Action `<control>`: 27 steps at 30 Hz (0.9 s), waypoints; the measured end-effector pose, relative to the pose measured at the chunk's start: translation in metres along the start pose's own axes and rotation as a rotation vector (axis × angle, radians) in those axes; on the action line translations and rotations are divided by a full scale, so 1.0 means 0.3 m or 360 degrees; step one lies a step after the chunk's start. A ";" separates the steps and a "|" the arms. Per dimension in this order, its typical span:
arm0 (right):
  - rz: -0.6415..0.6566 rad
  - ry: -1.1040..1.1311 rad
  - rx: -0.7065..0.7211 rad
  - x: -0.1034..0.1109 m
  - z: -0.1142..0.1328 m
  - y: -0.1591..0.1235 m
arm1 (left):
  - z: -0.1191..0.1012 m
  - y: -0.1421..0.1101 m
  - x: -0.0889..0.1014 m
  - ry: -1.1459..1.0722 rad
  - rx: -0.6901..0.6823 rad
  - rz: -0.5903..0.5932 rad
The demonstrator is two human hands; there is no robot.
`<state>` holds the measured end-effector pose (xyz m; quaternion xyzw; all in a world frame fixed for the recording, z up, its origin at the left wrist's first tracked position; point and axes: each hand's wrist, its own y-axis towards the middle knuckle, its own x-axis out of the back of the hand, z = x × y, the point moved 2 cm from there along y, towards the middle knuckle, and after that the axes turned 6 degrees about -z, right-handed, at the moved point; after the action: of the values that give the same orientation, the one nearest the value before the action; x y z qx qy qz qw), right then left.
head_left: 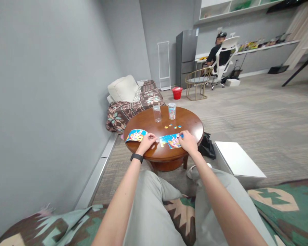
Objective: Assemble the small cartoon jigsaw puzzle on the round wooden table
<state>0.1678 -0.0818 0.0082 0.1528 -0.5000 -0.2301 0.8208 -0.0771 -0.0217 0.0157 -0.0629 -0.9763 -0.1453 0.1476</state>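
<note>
- Left hand: lies at the near edge of the table, between the printed picture sheet and the puzzle; fingers curved downward, with no grasp clearly shown.
- Right hand: lies at the right end of the puzzle; fingertips bent onto its blue edge, though a pinch on a single piece cannot be confirmed.
- Jigsaw puzzle: partly assembled, flat on the tabletop between the hands, with an irregular left edge.
- Printed picture sheet: curled, at the table's left edge, just beside the left hand.
- Loose puzzle pieces: small, scattered just beyond the puzzle.
- Round wooden table: bears all of these, plus a clear plastic jar and a printed cup, standing near its far edge.
- Black fitness band: on the left wrist.
- Floor, right of the table: black bag and white box.
- Upper middle of the frame: red bucket and gold-framed chair.
- Upper right of the frame: seated person in a white office chair, well apart from the table.
</note>
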 end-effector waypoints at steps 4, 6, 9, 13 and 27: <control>-0.0006 0.0002 0.0002 -0.001 -0.001 -0.001 | 0.011 -0.002 -0.006 -0.0051 0.0057 0.0082; -0.0004 -0.0003 0.0003 0.000 0.000 -0.001 | 0.015 -0.005 -0.006 -0.0113 0.0096 0.0109; 0.0001 -0.0004 0.0012 0.002 0.000 -0.002 | 0.015 -0.008 -0.002 -0.0154 0.0077 0.0079; 0.0010 -0.0009 0.0009 0.002 -0.001 -0.002 | 0.016 -0.010 -0.001 -0.0169 0.0099 0.0116; 0.0003 -0.0012 0.0021 -0.003 -0.004 -0.003 | 0.050 0.006 0.000 -0.0309 0.0073 0.0059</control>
<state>0.1684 -0.0818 0.0064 0.1571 -0.5046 -0.2266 0.8181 -0.0809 -0.0154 0.0022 -0.0912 -0.9878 -0.1133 0.0564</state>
